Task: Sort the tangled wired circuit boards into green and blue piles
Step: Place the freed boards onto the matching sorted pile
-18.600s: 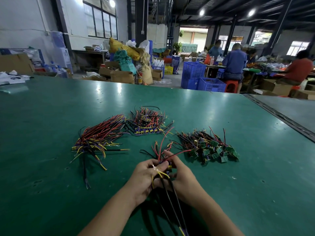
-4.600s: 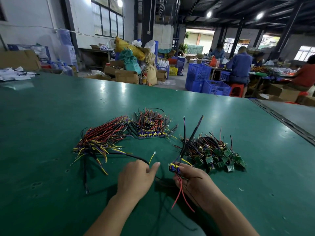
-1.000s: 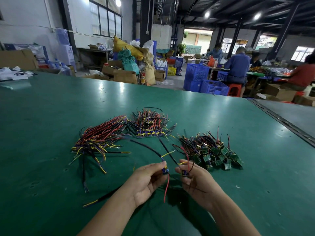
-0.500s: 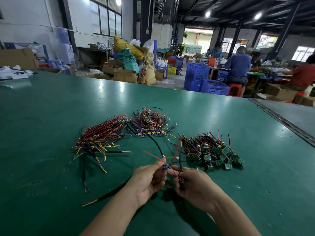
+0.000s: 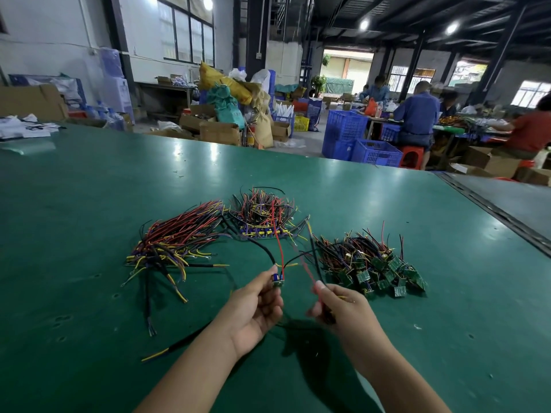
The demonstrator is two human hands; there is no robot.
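Note:
My left hand point(image 5: 256, 308) pinches a small blue circuit board point(image 5: 277, 280) whose red and black wires rise toward the far piles. Close beside it, my right hand point(image 5: 340, 308) grips the wires of a second board; that board is hidden in the fist and blurred. A pile of blue boards point(image 5: 262, 216) lies in the middle, with a second bundle of blue boards point(image 5: 176, 236) to its left. The pile of green boards point(image 5: 375, 263) sits to the right of my hands.
The green table point(image 5: 89, 189) stretches wide around the piles. A loose black and yellow wire point(image 5: 176, 345) lies near my left forearm. A metal seam point(image 5: 492, 210) runs along the right side. People, blue crates and boxes are beyond the far edge.
My hands have drawn apart, each now with its own board. The wires between them have come free and swing upward.

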